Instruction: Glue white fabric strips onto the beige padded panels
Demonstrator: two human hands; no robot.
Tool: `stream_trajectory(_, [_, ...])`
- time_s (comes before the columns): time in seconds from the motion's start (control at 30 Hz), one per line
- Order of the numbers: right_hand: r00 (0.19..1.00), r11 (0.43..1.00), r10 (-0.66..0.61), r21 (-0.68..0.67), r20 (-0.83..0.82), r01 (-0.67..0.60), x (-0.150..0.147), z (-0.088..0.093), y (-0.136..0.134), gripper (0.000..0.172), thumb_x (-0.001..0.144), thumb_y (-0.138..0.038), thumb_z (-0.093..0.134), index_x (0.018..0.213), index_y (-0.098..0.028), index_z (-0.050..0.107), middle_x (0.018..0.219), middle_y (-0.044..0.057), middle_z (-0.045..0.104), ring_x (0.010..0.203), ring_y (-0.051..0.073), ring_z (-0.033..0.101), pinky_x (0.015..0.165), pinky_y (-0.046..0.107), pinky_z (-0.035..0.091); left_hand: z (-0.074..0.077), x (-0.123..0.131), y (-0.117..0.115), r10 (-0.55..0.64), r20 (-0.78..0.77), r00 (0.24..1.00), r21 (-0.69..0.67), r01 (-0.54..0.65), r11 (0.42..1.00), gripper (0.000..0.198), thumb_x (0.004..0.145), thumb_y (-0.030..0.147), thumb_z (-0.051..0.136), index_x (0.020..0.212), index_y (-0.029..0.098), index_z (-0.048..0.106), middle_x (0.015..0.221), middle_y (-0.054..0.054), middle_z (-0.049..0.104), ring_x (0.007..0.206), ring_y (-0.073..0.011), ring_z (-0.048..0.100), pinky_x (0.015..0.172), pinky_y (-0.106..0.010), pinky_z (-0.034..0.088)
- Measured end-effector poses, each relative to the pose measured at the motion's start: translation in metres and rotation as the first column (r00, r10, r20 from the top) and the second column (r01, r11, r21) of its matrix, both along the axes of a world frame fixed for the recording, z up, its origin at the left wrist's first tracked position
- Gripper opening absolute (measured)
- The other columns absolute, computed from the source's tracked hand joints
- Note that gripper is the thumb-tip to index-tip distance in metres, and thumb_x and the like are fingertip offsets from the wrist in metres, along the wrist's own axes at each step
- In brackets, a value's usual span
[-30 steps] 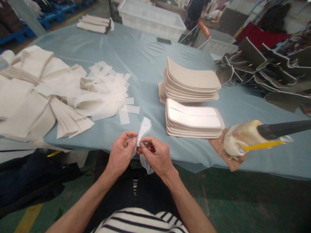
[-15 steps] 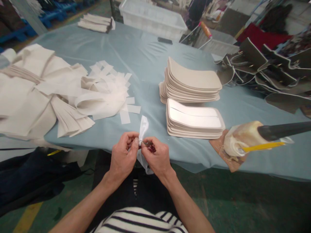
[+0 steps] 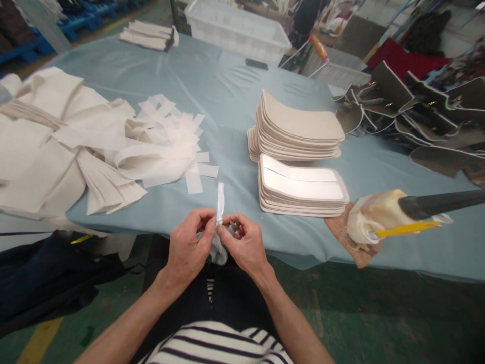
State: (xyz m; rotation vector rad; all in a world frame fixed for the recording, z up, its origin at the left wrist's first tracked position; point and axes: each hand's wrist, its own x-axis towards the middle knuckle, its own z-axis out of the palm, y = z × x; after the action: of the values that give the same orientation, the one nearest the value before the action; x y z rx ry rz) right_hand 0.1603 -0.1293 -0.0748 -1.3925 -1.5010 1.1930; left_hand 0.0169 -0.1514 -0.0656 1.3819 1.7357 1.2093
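The left hand (image 3: 191, 237) and right hand (image 3: 244, 243) pinch one white strip (image 3: 220, 199) over the near edge of the blue table (image 3: 229, 146); its upper end, wider a moment ago, now stands slim and its lower part bunches beneath, so it seems more tightly gathered, though a dark thing (image 3: 239, 231) in the right palm is unclear. Pale cloths (image 3: 41, 146) lie left, two stacks (image 3: 303, 121) ahead to the right, then a pot (image 3: 361, 218) and dark panels (image 3: 413, 101). A crate (image 3: 242, 38) stands beyond, green floor (image 3: 359, 318) below.
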Motion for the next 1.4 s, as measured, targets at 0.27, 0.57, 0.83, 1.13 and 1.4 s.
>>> stream_trajectory(0.27, [0.999, 1.0, 0.026, 0.003, 0.029, -0.026, 0.001, -0.006, 0.003, 0.02, 0.086, -0.035, 0.061, 0.083, -0.018, 0.07, 0.065, -0.003, 0.061, 0.054, 0.01, 0.044, 0.053, 0.023, 0.037, -0.003, -0.002, 0.007, -0.061, 0.324, 0.944, -0.126, 0.107, 0.986, 0.03, 0.087, 0.048, 0.069, 0.094, 0.019, 0.069, 0.079, -0.002, 0.072, 0.068, -0.0151, 0.066, 0.067, -0.025, 0.054])
stream_trajectory(0.57, [0.998, 0.993, 0.06, -0.1, -0.005, -0.06, 0.004, -0.005, 0.008, 0.03, 0.086, -0.046, 0.062, 0.075, -0.018, 0.062, 0.061, -0.005, 0.052, 0.055, 0.01, 0.042, 0.052, 0.023, 0.034, -0.003, -0.014, 0.015, -0.075, 0.537, 0.841, -0.273, 0.257, 0.927, 0.051, 0.081, 0.064, 0.072, 0.098, 0.016, 0.065, 0.069, -0.001, 0.069, 0.057, -0.0142, 0.062, 0.056, -0.024, 0.051])
stream_trajectory(0.83, [0.992, 0.99, 0.125, -0.063, -0.014, -0.125, 0.005, -0.003, 0.011, 0.027, 0.087, -0.043, 0.06, 0.076, -0.018, 0.062, 0.064, -0.004, 0.053, 0.056, 0.01, 0.044, 0.054, 0.023, 0.036, 0.002, -0.021, 0.01, -0.277, 0.131, 0.952, -0.201, 0.299, 0.933, 0.017, 0.085, 0.035, 0.067, 0.093, 0.021, 0.071, 0.079, 0.001, 0.073, 0.069, -0.0132, 0.064, 0.067, -0.022, 0.049])
stream_trajectory(1.13, [0.989, 0.987, 0.151, -0.058, 0.003, -0.15, 0.009, -0.005, 0.014, 0.029, 0.09, -0.042, 0.057, 0.072, -0.02, 0.056, 0.063, -0.005, 0.049, 0.057, 0.01, 0.044, 0.055, 0.023, 0.035, 0.0, -0.022, 0.011, -0.268, 0.179, 0.947, -0.295, 0.312, 0.903, 0.016, 0.082, 0.034, 0.064, 0.083, 0.019, 0.071, 0.067, 0.002, 0.07, 0.061, -0.0141, 0.06, 0.058, -0.023, 0.044])
stream_trajectory(1.4, [0.986, 0.985, 0.163, 0.047, 0.044, -0.165, 0.013, -0.014, 0.007, 0.018, 0.089, -0.034, 0.064, 0.085, -0.017, 0.07, 0.065, -0.004, 0.059, 0.053, 0.009, 0.044, 0.053, 0.022, 0.036, -0.004, -0.02, 0.007, -0.234, 0.24, 0.942, -0.18, 0.28, 0.943, 0.024, 0.084, 0.042, 0.068, 0.09, 0.019, 0.068, 0.08, -0.001, 0.074, 0.074, -0.0177, 0.069, 0.07, -0.027, 0.053])
